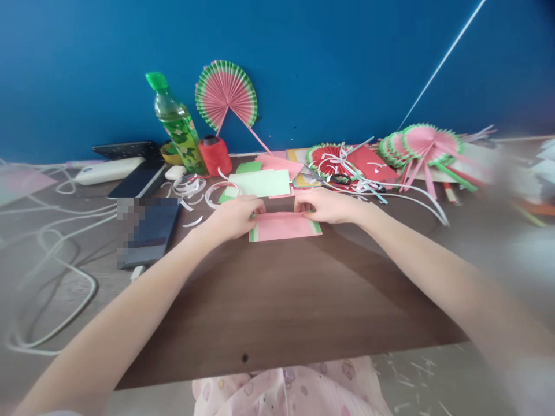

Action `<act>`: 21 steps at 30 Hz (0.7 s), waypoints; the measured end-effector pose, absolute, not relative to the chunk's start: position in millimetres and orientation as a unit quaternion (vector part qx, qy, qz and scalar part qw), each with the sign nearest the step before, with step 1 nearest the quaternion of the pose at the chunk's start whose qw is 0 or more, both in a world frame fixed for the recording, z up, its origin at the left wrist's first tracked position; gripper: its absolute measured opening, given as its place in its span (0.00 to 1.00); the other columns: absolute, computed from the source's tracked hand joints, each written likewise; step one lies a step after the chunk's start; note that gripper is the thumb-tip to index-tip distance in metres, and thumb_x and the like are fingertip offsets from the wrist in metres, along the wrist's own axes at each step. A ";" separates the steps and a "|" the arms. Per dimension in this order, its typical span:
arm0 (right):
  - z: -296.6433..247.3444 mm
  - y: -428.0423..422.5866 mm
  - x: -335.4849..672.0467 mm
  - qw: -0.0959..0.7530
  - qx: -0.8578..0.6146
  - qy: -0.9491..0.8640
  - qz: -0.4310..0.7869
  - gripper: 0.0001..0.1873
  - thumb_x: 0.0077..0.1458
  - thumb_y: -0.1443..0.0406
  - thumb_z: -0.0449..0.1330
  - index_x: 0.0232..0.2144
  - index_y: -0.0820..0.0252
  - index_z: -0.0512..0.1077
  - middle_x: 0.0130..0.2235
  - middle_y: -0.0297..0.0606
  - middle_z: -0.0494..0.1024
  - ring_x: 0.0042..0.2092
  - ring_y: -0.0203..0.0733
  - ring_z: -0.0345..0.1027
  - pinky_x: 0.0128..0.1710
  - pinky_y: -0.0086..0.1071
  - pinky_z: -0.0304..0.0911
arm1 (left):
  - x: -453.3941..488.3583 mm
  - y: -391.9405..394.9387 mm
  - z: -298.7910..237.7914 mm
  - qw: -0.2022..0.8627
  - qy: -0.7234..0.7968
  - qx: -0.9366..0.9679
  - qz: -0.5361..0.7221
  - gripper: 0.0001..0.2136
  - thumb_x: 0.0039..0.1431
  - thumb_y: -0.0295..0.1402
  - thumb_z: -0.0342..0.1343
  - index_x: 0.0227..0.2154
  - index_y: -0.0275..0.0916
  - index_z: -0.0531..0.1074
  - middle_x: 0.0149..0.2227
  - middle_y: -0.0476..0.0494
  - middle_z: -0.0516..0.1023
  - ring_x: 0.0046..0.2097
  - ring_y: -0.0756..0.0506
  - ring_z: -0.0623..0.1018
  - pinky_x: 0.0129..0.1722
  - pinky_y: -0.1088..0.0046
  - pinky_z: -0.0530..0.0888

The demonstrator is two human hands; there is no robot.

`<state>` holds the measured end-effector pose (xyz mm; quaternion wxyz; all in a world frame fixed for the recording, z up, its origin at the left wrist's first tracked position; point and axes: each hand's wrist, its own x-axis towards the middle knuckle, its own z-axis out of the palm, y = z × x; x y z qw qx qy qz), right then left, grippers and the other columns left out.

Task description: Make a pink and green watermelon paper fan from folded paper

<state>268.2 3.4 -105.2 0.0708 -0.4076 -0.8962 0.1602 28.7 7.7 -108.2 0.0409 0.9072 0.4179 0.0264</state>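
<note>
Toward the far side of the brown desk (281, 300), the green-ended pink paper (285, 227) is laid lengthwise left to right, its far edge pinched near either end by left hand (241, 215) and right hand (324, 205), neither nearer.

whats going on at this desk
A person's left hand and right hand hold a pink-and-green paper at its far edge, one toward each end, over the brown tabletop. Pale green paper lies just beyond, and a pleated paper fan is up against the blue wall.
</note>
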 end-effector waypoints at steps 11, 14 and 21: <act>-102.4 0.9 269.9 0.027 -0.415 -0.898 0.144 0.07 0.49 0.73 0.53 0.31 0.62 0.69 0.36 0.40 0.73 0.34 0.37 0.63 0.32 0.29 0.55 | 35.5 3.2 -107.1 -0.012 0.410 0.912 0.012 0.10 0.52 0.21 0.44 0.34 0.37 0.68 0.37 0.44 0.73 0.42 0.45 0.72 0.39 0.70 0.67; -105.9 1.6 269.0 0.023 -0.413 -0.901 0.133 0.06 0.49 0.73 0.52 0.30 0.62 0.67 0.35 0.39 0.72 0.34 0.36 0.62 0.31 0.28 0.54 | 37.1 0.8 -108.7 -0.056 0.400 0.915 0.006 0.11 0.52 0.20 0.43 0.34 0.37 0.68 0.36 0.43 0.73 0.40 0.44 0.72 0.37 0.70 0.66; -103.2 -6.6 262.8 -0.007 -0.403 -0.914 0.052 0.11 0.45 0.78 0.50 0.30 0.61 0.66 0.34 0.37 0.70 0.33 0.36 0.62 0.26 0.27 0.48 | 38.7 -1.3 -113.0 -0.164 0.324 0.932 0.004 0.10 0.52 0.20 0.44 0.31 0.35 0.69 0.32 0.42 0.72 0.36 0.44 0.72 0.32 0.69 0.64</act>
